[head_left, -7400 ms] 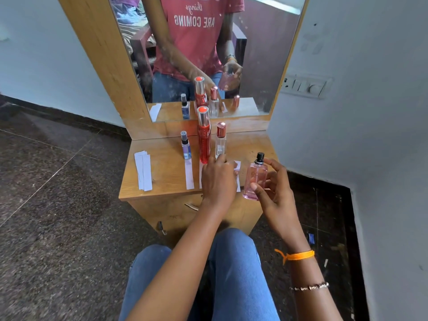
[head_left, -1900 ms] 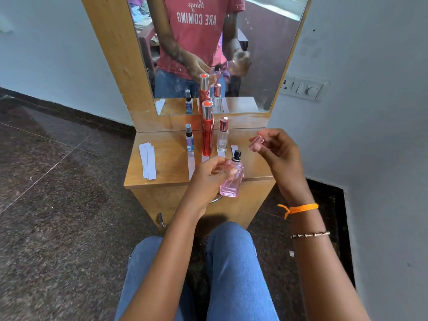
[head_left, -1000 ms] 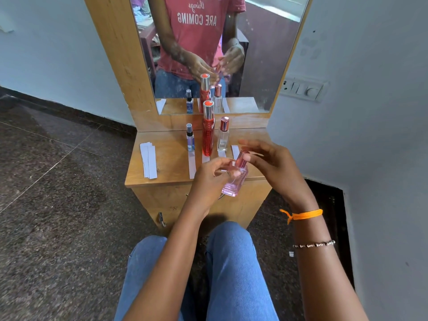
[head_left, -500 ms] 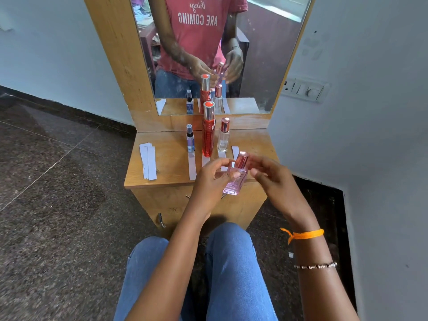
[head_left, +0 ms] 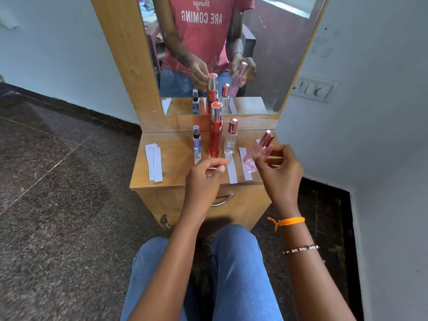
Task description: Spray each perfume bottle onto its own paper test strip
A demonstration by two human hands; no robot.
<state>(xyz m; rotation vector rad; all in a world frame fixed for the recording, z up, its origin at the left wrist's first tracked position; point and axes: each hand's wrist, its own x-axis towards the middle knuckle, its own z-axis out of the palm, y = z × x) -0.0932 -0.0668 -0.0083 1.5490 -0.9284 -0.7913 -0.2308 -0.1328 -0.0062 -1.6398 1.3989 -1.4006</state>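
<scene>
1 pink bottle [head_left: 256, 154] pinched between right hand [head_left: 279, 174] fingers [head_left: 269, 151], tilted.

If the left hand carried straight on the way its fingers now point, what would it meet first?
Probably the paper strip lying in front of the clear bottle: the left hand hovers open with fingertips aimed forward and right, close to that strip. Depth is unclear, so it could pass above the strip and reach the bottle instead.

Left hand [head_left: 205, 176]: centre of frame, forearm entering from the bottom edge, fingers loosely curled, thumb and forefinger near each other, gripping nothing. Right hand [head_left: 278, 167]: right of centre, raised slightly higher, fingers closed around a tilted pink bottle [head_left: 257, 154]. Right wrist carries two bands.
</scene>
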